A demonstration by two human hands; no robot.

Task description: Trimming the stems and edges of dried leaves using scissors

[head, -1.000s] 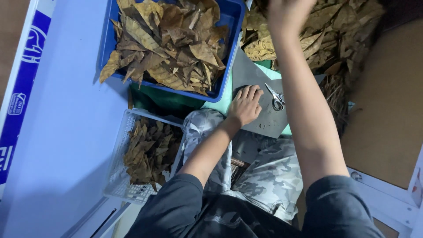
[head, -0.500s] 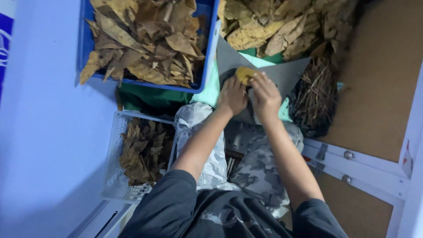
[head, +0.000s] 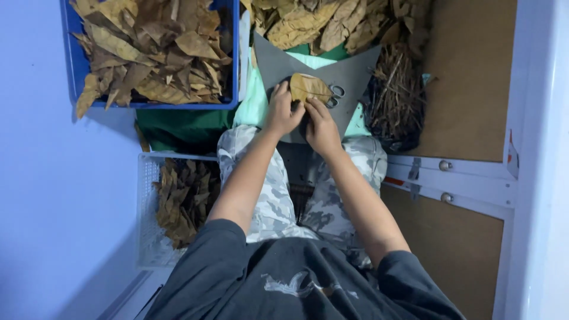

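A dry yellow-brown leaf (head: 309, 88) lies on a grey mat (head: 355, 71) spread over my lap. My left hand (head: 282, 111) grips the leaf's near left edge and my right hand (head: 320, 125) pinches its near right edge. Small scissors (head: 335, 97) rest on the mat just right of the leaf, touching neither hand.
A blue crate of dry leaves (head: 153, 53) stands at the upper left. More loose leaves (head: 332, 24) are heaped beyond the mat. A white basket of dark leaves (head: 181, 201) sits at my left. A pile of stems (head: 398, 98) lies to the right, beside a white frame (head: 456, 178).
My right hand came down from the far leaf heap with a leaf. Both hands now hold it flat on the grey mat, and the view has shifted left.
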